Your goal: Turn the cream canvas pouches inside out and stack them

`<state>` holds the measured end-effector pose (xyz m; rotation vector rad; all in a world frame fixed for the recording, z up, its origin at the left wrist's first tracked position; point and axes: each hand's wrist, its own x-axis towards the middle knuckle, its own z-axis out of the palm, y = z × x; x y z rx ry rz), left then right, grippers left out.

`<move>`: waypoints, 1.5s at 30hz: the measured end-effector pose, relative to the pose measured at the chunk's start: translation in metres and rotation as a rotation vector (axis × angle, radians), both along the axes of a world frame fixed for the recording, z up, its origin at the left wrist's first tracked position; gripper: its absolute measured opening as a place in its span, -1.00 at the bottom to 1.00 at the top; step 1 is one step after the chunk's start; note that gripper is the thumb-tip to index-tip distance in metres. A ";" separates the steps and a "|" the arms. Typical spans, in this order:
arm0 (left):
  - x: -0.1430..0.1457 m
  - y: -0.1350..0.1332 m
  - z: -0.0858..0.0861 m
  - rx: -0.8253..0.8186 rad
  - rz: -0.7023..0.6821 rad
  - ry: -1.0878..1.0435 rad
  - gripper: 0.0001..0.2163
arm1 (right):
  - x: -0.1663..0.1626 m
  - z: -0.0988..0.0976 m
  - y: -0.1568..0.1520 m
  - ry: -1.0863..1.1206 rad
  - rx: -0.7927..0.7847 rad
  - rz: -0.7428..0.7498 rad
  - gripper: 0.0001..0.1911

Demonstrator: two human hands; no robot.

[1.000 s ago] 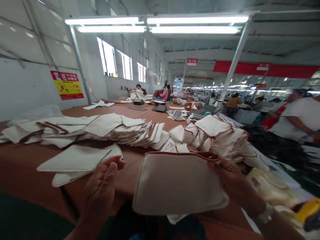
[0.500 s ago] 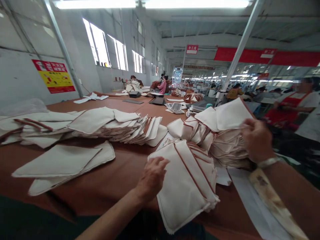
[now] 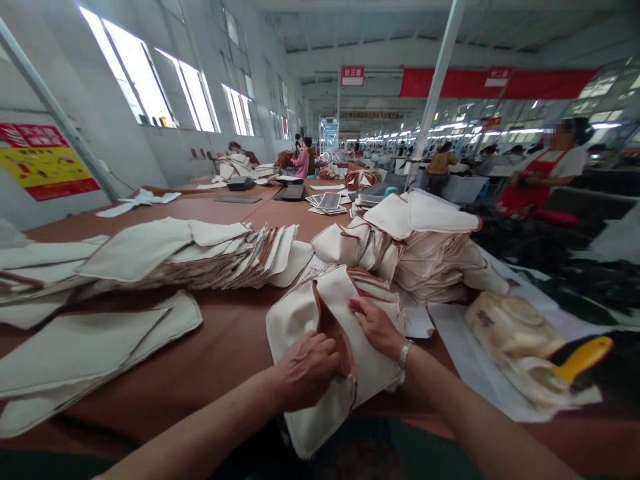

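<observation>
A fanned stack of white fabric pieces with brown edges lies at the table's front. My left hand (image 3: 311,368) is closed on the edge of the top white fabric piece (image 3: 293,319), lifting it so that a brown surface (image 3: 336,337) shows in the gap. Just right of that gap, my right hand (image 3: 379,325) has its fingers bent over the brown edge of the neighbouring fabric piece (image 3: 336,288); its fingertips are partly hidden. Behind my hands stands a taller pile of similar pieces (image 3: 435,257).
A long row of stacked white pieces (image 3: 145,250) runs to the left, with two loose pieces (image 3: 80,347) nearer me on the brown table (image 3: 235,333). A stained container (image 3: 515,327) and a yellow-handled tool (image 3: 583,360) sit at right. A person in a red apron (image 3: 543,173) stands beyond.
My right hand has come left from the tall pile onto the front stack. My left hand now grips and lifts the top piece's edge. The view has turned right.
</observation>
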<state>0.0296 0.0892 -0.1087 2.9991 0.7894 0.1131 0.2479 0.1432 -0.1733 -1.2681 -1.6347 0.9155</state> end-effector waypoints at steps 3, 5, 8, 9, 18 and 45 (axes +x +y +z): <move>-0.042 -0.040 0.042 -0.167 0.103 -0.089 -0.87 | -0.001 0.000 -0.004 -0.004 0.002 0.001 -0.71; -0.067 -0.070 0.078 -0.306 0.205 -0.183 -0.86 | -0.004 0.007 -0.008 0.007 -0.003 -0.002 -0.71; -0.089 -0.112 0.120 -0.567 0.381 -0.345 -0.84 | -0.015 0.031 -0.022 0.037 -0.012 0.031 -0.71; -0.092 -0.123 0.127 -0.683 0.403 -0.405 -0.83 | -0.022 0.044 -0.031 0.052 -0.012 0.059 -0.71; -0.083 -0.163 0.123 -1.506 0.317 -0.840 -0.67 | -0.088 0.139 -0.201 0.514 -0.294 0.700 -0.54; -0.080 -0.157 0.095 -1.380 0.412 -0.743 -0.73 | -0.086 0.126 -0.239 0.056 0.148 0.464 -0.79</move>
